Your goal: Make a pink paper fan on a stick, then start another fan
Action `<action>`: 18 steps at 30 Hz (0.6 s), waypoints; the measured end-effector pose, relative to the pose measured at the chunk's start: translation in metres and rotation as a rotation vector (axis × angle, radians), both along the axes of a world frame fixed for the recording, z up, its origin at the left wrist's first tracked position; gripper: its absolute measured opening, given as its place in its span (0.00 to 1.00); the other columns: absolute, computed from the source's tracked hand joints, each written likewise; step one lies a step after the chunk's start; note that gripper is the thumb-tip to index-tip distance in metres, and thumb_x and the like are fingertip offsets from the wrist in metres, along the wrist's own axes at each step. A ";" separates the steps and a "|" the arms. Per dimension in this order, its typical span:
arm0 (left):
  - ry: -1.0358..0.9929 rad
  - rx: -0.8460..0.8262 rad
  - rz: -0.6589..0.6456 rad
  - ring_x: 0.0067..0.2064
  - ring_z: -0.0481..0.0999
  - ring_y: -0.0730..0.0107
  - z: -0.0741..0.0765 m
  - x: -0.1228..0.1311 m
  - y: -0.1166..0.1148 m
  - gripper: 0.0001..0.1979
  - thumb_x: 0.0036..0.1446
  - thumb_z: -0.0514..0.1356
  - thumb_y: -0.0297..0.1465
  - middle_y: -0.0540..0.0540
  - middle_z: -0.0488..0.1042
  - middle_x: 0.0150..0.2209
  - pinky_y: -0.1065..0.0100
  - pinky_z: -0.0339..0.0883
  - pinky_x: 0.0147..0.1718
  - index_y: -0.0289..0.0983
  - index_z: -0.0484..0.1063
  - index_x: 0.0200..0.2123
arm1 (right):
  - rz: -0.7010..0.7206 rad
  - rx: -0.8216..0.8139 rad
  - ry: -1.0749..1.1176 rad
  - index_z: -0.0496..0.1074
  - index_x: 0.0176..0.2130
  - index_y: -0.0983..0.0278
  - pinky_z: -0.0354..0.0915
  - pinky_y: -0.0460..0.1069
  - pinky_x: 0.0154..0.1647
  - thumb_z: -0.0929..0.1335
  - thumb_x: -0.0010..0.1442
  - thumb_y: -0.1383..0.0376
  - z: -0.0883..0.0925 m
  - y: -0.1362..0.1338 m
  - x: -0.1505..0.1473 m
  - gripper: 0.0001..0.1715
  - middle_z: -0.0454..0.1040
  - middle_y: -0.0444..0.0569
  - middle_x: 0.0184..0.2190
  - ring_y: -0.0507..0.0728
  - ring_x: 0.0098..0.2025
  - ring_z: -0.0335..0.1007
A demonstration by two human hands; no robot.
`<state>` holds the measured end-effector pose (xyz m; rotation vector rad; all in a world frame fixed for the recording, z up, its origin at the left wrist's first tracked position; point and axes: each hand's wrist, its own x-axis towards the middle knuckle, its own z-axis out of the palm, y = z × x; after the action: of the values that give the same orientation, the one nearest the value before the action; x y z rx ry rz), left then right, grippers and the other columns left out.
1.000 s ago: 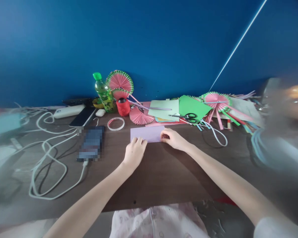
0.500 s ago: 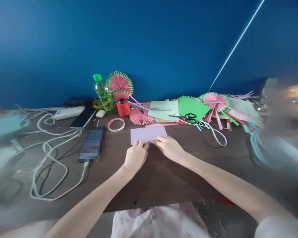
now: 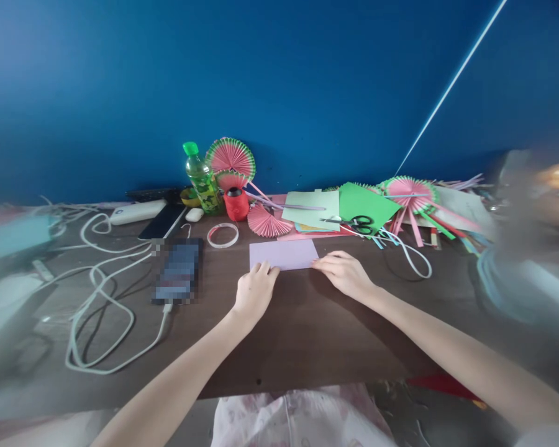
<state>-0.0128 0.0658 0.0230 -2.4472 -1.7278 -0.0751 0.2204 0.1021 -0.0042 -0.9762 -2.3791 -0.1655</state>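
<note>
A lilac sheet of paper (image 3: 284,253) lies flat on the brown table, its long side toward me. My left hand (image 3: 255,288) is at its near left edge, fingers curled and pressing on the paper. At the near right corner, the bunched fingertips of my right hand (image 3: 342,273) grip the edge. Behind the sheet are a pink folded paper fan (image 3: 269,222) and a pale green sheet (image 3: 311,210). Black-handled scissors (image 3: 361,225) rest across the pale green sheet and a bright green one (image 3: 370,208).
To the left are a roll of tape (image 3: 222,244), a phone (image 3: 177,273) with a looping white cable (image 3: 130,323), and a second phone (image 3: 163,221). A green bottle (image 3: 202,186) and a red thread spool (image 3: 236,205) stand at the back. A blurred person (image 3: 540,248) is at the right.
My right hand has slid right along the near edge, from the middle to the right corner. My left hand stays at the left part of the paper. The whole view has shifted slightly.
</note>
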 end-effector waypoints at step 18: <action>-0.443 -0.189 0.128 0.42 0.67 0.61 -0.001 -0.004 0.041 0.07 0.57 0.51 0.27 0.44 0.72 0.38 0.62 0.59 0.41 0.36 0.68 0.31 | -0.065 -0.527 0.189 0.68 0.27 0.64 0.59 0.49 0.34 0.64 0.55 0.70 0.019 0.033 -0.006 0.05 0.69 0.47 0.27 0.54 0.31 0.63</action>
<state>-0.0170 0.1068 0.0218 -2.5888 -2.1528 -0.4964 0.2141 0.1354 0.0149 -1.2393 -2.2558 0.5331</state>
